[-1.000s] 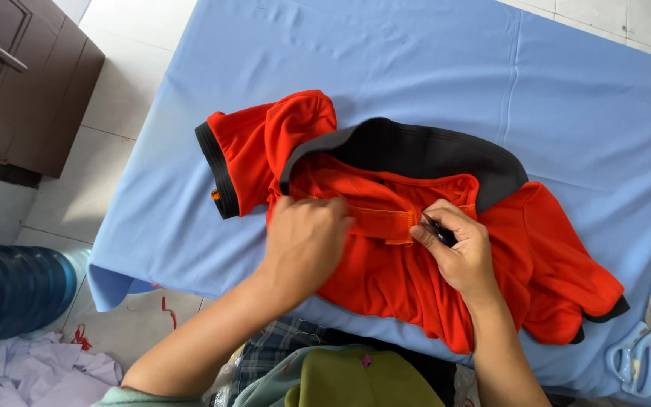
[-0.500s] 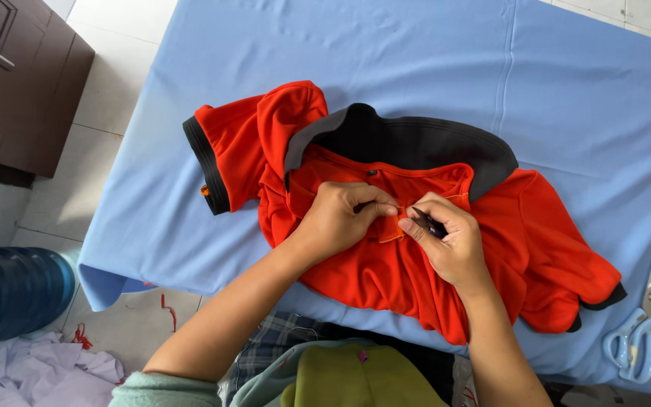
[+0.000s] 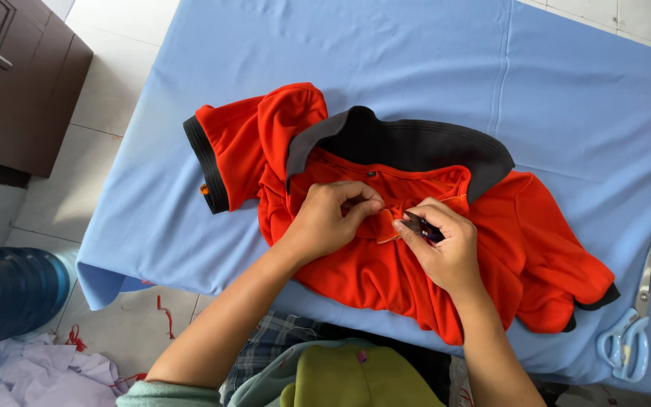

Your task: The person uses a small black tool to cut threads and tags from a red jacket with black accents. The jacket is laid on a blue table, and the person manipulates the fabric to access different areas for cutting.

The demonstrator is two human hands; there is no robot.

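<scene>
**Two hands at the placket of an orange shirt**

A crumpled orange polo shirt with a black collar and black sleeve cuffs [image 3: 386, 249] is lying across the middle of the frame on a table draped in pale blue cloth [image 3: 551, 83]. The person's left hand [image 3: 325, 222] is resting on the shirt just below the collar, its fingers curling together and pinching a small fold of orange fabric at the front opening. The right hand [image 3: 446, 245] is sitting just beside it, almost touching, its fingers closing around a small dark tool [image 3: 420, 226]; only the tip is peeking out, so it may be a thread snipper, though I cannot tell for sure. That tip is pointing at the pinched fold.

At the lower right edge of the frame, a pair of scissors with light blue handles [image 3: 631, 332] is lying on the blue cloth, well apart from both hands. A dark brown wooden cabinet [image 3: 16, 90] is standing at the upper left, and a blue ribbed plastic water bottle [image 3: 9, 294] is lying at the lower left, above a heap of white fabric scraps [image 3: 32, 373] on the tiled floor.
</scene>
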